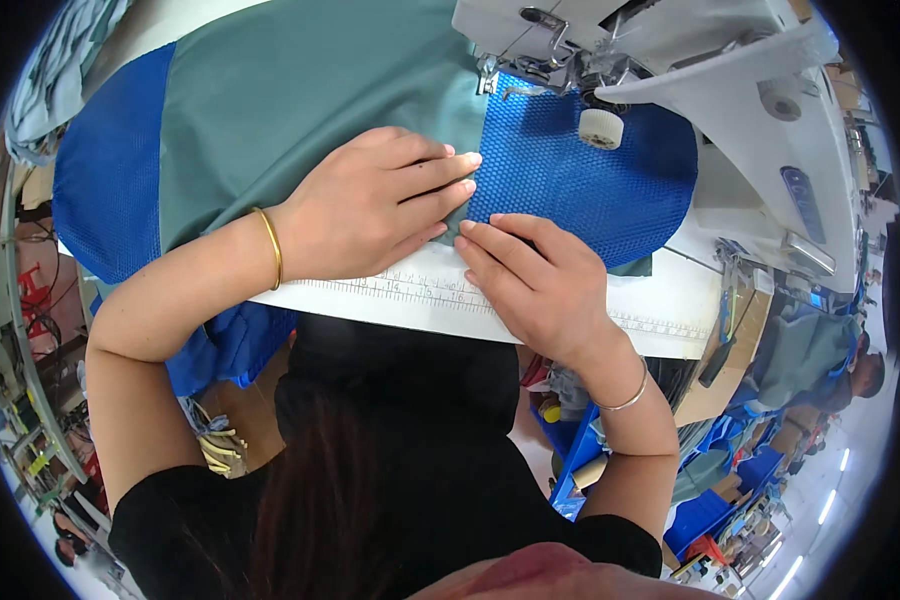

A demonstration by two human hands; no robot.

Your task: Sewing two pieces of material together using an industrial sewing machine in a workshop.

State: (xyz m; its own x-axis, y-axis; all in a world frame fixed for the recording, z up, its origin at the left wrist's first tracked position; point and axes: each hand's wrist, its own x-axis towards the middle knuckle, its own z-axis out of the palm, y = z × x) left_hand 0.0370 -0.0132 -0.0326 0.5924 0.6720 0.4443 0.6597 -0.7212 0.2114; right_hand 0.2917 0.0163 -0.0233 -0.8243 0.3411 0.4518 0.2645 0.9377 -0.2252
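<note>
A grey-green fabric piece (300, 90) with a blue dimpled panel (590, 200) at its right and a blue rounded end (110, 170) at its left lies on the white sewing table (660, 300), which has a printed ruler along its front. My left hand (380, 200) rests spread on the grey-green cloth, fingertips beside the seam with the right panel. My right hand (535, 285) lies with fingers stretched at that seam's lower end, over the ruler. The sewing machine's presser foot (486, 80) is just above the seam, beyond my fingertips.
The machine body (790, 140) fills the upper right. Scissors (725, 305) hang by the table's right end near cardboard. Blue bins (560, 450) and cloth are below. A co-worker (850, 375) is at the far right, another person (70, 545) at lower left. Grey cloth hangs at upper left.
</note>
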